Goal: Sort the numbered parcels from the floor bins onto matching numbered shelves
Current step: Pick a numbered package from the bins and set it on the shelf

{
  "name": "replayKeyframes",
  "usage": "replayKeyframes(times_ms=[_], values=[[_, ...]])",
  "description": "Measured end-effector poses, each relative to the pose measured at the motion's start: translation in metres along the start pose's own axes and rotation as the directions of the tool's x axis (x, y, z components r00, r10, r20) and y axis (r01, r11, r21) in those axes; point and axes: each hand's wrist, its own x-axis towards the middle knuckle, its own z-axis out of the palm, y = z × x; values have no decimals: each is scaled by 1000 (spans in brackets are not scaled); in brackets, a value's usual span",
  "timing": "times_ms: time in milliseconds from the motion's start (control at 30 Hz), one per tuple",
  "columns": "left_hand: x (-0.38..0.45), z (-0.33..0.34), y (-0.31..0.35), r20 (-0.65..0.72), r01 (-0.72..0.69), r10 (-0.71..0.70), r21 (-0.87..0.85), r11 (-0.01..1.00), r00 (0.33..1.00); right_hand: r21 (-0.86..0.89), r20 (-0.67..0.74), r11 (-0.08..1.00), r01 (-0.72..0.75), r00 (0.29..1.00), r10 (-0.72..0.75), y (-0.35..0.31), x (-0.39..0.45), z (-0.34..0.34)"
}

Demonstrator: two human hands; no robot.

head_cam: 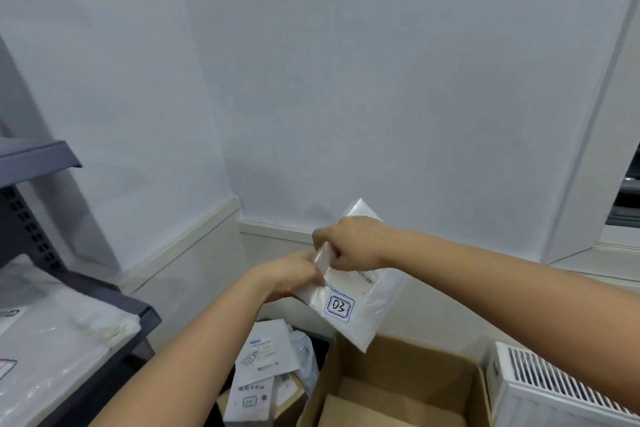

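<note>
Both hands grip the white "03" parcel [349,302] above the cardboard box [398,388]: left hand [294,276] pinches its near-left edge, right hand [349,241] its top. Its long axis runs from 11 to 5 o'clock. The shelf [104,291] lies at 9 o'clock, nearer the left hand.

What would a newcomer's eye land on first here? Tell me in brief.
First, the white parcel marked 03, held up mid-frame by the left hand and right hand above an open cardboard box. Next, the parcels piled in the bin below, one marked 04, and the grey shelf at left.
</note>
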Motion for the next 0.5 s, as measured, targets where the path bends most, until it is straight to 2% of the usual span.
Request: replayKeyframes(times_ms=[100, 167, 233, 267, 300, 367, 400, 433, 500], values=[[-7, -6, -20, -124, 45, -62, -132, 990, 990, 194, -236, 979, -66, 965, 113, 19, -2, 14], [-16, -7, -29, -211, 49, -107, -262, 964, 972, 335, -369, 929, -160, 885, 285, 29, -2, 27], [-28, -6, -35, -298, 22, -149, -390, 920, 943, 573, -355, 790, -218, 803, 479, 32, 1, 41], [-35, -5, -38, -327, 3, -165, -442, 897, 931, 692, -271, 683, -234, 792, 547, 31, 3, 48], [-41, -4, -41, -350, -14, -178, -483, 876, 920, 796, -148, 555, -242, 811, 566, 29, 6, 56], [-54, 0, -52, -391, -27, -210, -520, 854, 896, 923, 115, 288, -255, 897, 427, 21, 11, 73], [-61, 2, -58, -411, -26, -235, -537, 843, 881, 940, 196, 212, -267, 932, 305, 14, 12, 81], [-68, 4, -63, -424, -23, -259, -555, 832, 868, 946, 216, 199, -256, 955, 202, 9, 14, 88], [-84, 10, -70, -464, -22, -311, -584, 812, 829, 954, 181, 226, -200, 978, 103, -2, 15, 96]])
